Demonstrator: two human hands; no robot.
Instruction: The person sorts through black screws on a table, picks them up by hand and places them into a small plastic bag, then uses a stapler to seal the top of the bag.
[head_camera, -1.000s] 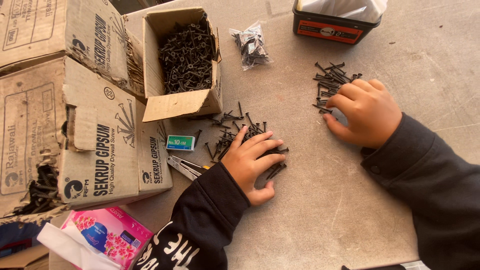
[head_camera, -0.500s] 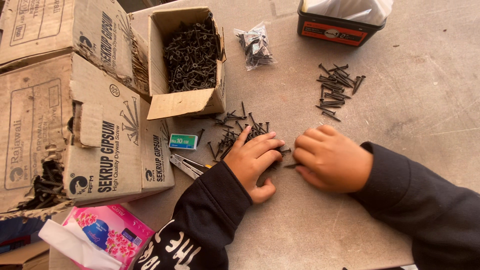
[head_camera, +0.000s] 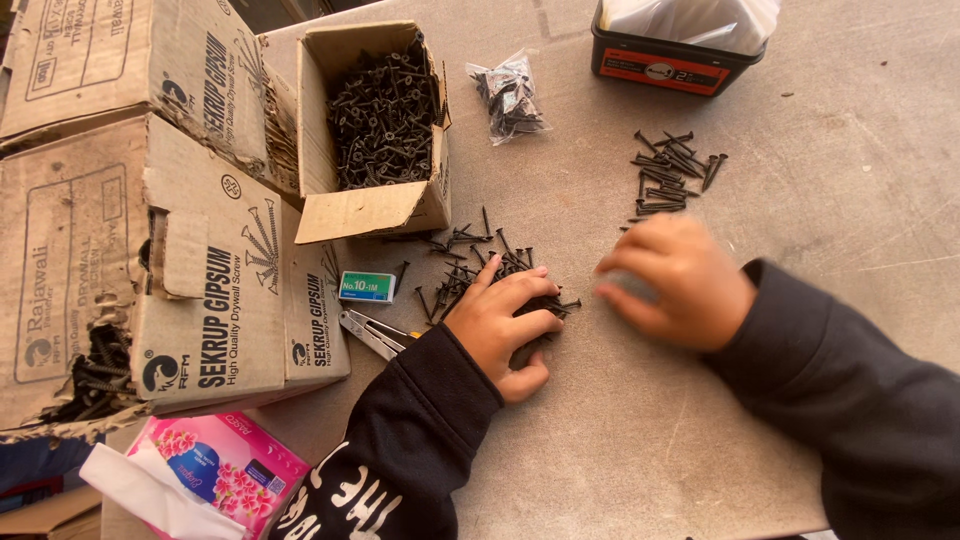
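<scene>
My left hand (head_camera: 505, 320) lies palm down, fingers apart, on a loose pile of black screws (head_camera: 470, 262) in the middle of the grey table (head_camera: 620, 440). My right hand (head_camera: 675, 280) hovers to its right, blurred, with its fingers curled downward; I cannot tell whether it holds anything. Just beyond the right hand is a small, tidier heap of black screws (head_camera: 670, 175). An open cardboard box (head_camera: 375, 210) full of the same screws stands behind the left hand.
Large torn cardboard boxes (head_camera: 180, 270) line the left side, one spilling screws. A small green box (head_camera: 367, 287) and a metal tool (head_camera: 375, 333) lie by my left wrist. A plastic bag of screws (head_camera: 510, 95), a black container (head_camera: 670, 60) and a pink tissue pack (head_camera: 220, 470) are also here.
My right hand went from the small heap to the pile beside my left hand, and has now moved back to the right. The left hand stayed on the pile.
</scene>
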